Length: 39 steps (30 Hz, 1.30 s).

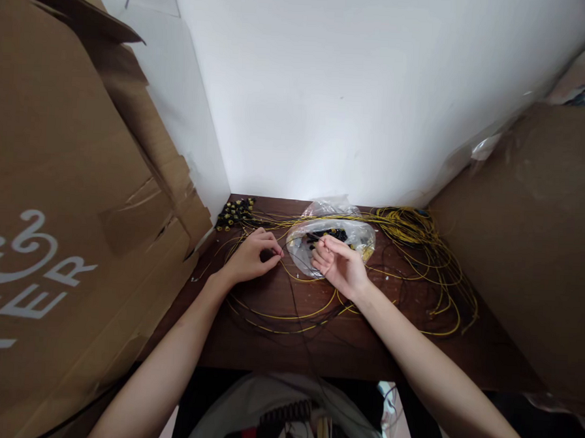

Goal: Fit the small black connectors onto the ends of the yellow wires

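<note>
On the dark brown wooden tabletop [354,343], the left hand [252,255] rests knuckles-up with its fingers [270,243] curled inward, apparently pinching a thin black wire [295,297] that runs from just under the fingertips back toward the person's body; the pinch itself is hidden under the knuckles, so whether it is firm cannot be told. The right hand [339,266] lies just beside it, fingers loosely bent, thumb and forefinger closing at the near edge of a crumpled clear plastic bag [335,237] holding small black connector pieces [329,235]; whether a piece is already between those fingertips is too small to tell. Beyond the left fingertips sits a cluster of black-and-yellow plug ends [234,213], and long thin yellow cables [418,252] loop past the right hand and curl under both wrists. The work in hand looks like fitting a small piece onto the wire end, and it would go best with the left fingers keeping the tip short and steady, close to the right fingertips, so the two meet above bare wood rather than over the tangle. A light grip seems wise: the wire is fine and would likely kink, and the loops near the wrists could snag. Tall brown cardboard boxes [61,233] stand on either side.
</note>
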Each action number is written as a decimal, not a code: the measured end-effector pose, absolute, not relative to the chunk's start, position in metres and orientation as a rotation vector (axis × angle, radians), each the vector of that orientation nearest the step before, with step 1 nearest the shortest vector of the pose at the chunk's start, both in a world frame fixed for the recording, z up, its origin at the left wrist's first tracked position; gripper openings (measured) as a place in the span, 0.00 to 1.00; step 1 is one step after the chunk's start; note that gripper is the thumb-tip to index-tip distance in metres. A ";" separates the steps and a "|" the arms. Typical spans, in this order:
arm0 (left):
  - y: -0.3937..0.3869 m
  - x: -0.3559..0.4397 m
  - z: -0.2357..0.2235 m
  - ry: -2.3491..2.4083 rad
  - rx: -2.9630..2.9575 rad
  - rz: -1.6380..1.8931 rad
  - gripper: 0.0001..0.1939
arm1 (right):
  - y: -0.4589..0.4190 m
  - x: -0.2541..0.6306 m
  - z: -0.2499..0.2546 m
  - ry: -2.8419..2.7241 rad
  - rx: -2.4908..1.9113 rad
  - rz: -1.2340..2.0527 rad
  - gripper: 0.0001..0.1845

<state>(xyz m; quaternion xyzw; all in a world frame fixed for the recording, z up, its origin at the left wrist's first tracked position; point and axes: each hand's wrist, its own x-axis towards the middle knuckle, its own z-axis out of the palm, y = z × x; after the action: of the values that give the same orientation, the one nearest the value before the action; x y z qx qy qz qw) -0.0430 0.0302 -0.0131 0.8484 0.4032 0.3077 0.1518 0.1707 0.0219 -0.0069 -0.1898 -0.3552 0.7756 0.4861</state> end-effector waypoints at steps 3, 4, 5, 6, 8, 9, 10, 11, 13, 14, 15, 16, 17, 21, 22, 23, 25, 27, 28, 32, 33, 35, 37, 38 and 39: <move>0.031 -0.043 -0.013 1.153 2.441 0.882 0.07 | 0.022 0.171 -0.007 -0.867 -0.449 1.891 0.05; 0.031 -0.043 -0.014 1.153 2.440 0.880 0.06 | 0.022 0.171 -0.007 -0.867 -0.442 1.892 0.05; 0.031 -0.043 -0.014 1.154 2.438 0.878 0.06 | 0.022 0.171 -0.007 -0.866 -0.436 1.892 0.05; 0.030 -0.043 -0.013 1.155 2.437 0.876 0.06 | 0.022 0.171 -0.008 -0.864 -0.430 1.892 0.05; 0.030 -0.043 -0.013 1.158 2.436 0.874 0.06 | 0.022 0.170 -0.008 -0.863 -0.423 1.894 0.06; 0.030 -0.043 -0.013 1.159 2.435 0.874 0.06 | 0.022 0.170 -0.008 -0.864 -0.421 1.895 0.06; 0.030 -0.043 -0.013 1.157 2.434 0.876 0.06 | 0.022 0.170 -0.008 -0.865 -0.422 1.895 0.06; 0.030 -0.043 -0.013 1.154 2.432 0.879 0.07 | 0.022 0.170 -0.008 -0.867 -0.424 1.894 0.06; 0.030 -0.042 -0.013 1.152 2.430 0.882 0.07 | 0.022 0.170 -0.007 -0.870 -0.434 1.891 0.05; 0.030 -0.043 -0.013 1.150 2.431 0.883 0.07 | 0.022 0.170 -0.007 -0.870 -0.440 1.890 0.05; 0.031 -0.043 -0.014 1.147 2.433 0.885 0.06 | 0.022 0.170 -0.007 -0.869 -0.447 1.890 0.05; 0.031 -0.043 -0.014 1.145 2.436 0.887 0.06 | 0.022 0.170 -0.007 -0.867 -0.452 1.890 0.05; 0.031 -0.043 -0.014 1.144 2.440 0.890 0.06 | 0.022 0.170 -0.007 -0.866 -0.454 1.891 0.05; 0.031 -0.043 -0.015 1.155 2.446 0.909 0.06 | 0.022 0.170 -0.007 -0.865 -0.429 1.897 0.06; 0.031 -0.043 -0.014 1.157 2.447 0.908 0.06 | 0.022 0.170 -0.007 -0.864 -0.424 1.899 0.06; 0.031 -0.043 -0.014 1.156 2.449 0.904 0.06 | 0.022 0.170 -0.007 -0.864 -0.424 1.900 0.05; 0.031 -0.043 -0.015 1.151 2.454 0.898 0.06 | 0.022 0.170 -0.007 -0.864 -0.430 1.899 0.05; 0.031 -0.043 -0.015 1.146 2.455 0.898 0.06 | 0.022 0.170 -0.006 -0.866 -0.439 1.899 0.05; 0.031 -0.043 -0.015 1.145 2.454 0.898 0.06 | 0.022 0.170 -0.006 -0.868 -0.442 1.899 0.05; 0.032 -0.044 -0.016 1.147 2.447 0.892 0.06 | 0.022 0.170 -0.007 -0.872 -0.438 1.899 0.05; 0.032 -0.044 -0.016 1.148 2.448 0.889 0.06 | 0.022 0.170 -0.007 -0.872 -0.436 1.899 0.05; 0.032 -0.044 -0.016 1.149 2.451 0.886 0.06 | 0.022 0.170 -0.007 -0.872 -0.435 1.899 0.05; 0.033 -0.044 -0.017 1.148 2.454 0.885 0.06 | 0.022 0.170 -0.007 -0.874 -0.443 1.895 0.06; 0.033 -0.044 -0.017 1.146 2.454 0.887 0.06 | 0.022 0.170 -0.007 -0.875 -0.446 1.893 0.05; 0.033 -0.044 -0.017 1.143 2.453 0.890 0.06 | 0.022 0.170 -0.007 -0.877 -0.448 1.892 0.05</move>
<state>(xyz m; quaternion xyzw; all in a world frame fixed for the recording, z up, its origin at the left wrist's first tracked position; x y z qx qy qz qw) -0.0442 0.0328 -0.0173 0.8519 0.3969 0.3090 0.1456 0.1702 0.0220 -0.0072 -0.1840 -0.3600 0.7765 0.4834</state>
